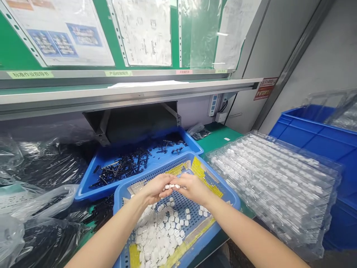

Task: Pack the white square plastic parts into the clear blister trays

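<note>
Both of your hands meet fingertip to fingertip above a blue perforated basket (232, 203) on the green counter (220, 137). Your left hand (154, 188) and right hand (193, 188) are curled almost closed. Between the thumbs and fingertips they pinch a short row of small white pieces (171, 185), lined up edge to edge in the narrow gap between the two hands.

Below your wrists, a loose pile (158, 238) of the same white pieces lies on the basket floor, thickest at the near-left corner.

The pieces look tiny, very light and smooth, so they would likely slip or scatter easily. A gentle squeeze inward from both ends of the row, with fingertips supporting it underneath, seems the safest hold.

Just behind the basket sits a blue tray (89, 186) scattered with thin black parts (125, 167). To your right, touching the basket's edge, lies a stack of clear plastic trays (279, 178) with rows of small pockets, and beyond it a large blue crate (312, 130). Crumpled plastic bags (41, 175) fill the left side. Above, a green board (11, 48) carries paper sheets in clear sleeves.
</note>
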